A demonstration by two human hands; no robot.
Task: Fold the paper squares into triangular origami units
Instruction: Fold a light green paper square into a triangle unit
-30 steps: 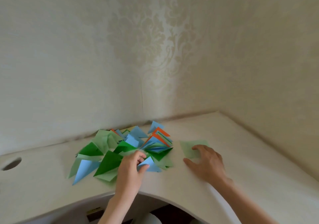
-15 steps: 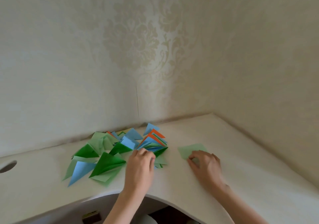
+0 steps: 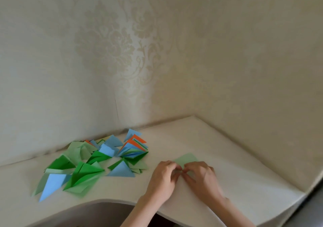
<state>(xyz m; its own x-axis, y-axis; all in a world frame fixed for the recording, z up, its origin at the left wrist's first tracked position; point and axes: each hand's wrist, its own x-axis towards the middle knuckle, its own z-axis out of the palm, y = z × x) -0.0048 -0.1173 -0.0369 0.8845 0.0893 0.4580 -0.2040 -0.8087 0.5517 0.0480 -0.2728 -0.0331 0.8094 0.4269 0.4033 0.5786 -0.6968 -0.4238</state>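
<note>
Paper squares already folded into green, blue and orange triangles [image 3: 97, 163] lie heaped on the pale counter [image 3: 244, 183], left of both hands. One pale-green paper square [image 3: 187, 158] lies just beyond the fingers; left hand [image 3: 162, 179], newly arrived from the heap, and right hand [image 3: 201, 177] pinch its near edge.

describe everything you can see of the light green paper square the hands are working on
The light green paper square is a thin, plain, pale sheet lying flat on the white desk, apart from and to the right of the pile of folded triangles. Only its far part shows, with one corner pointing away; the near part is hidden behind the hands. The left hand and right hand meet at its near edge, fingers curled and seemingly pinching it. No crease shows on the visible part.
</note>
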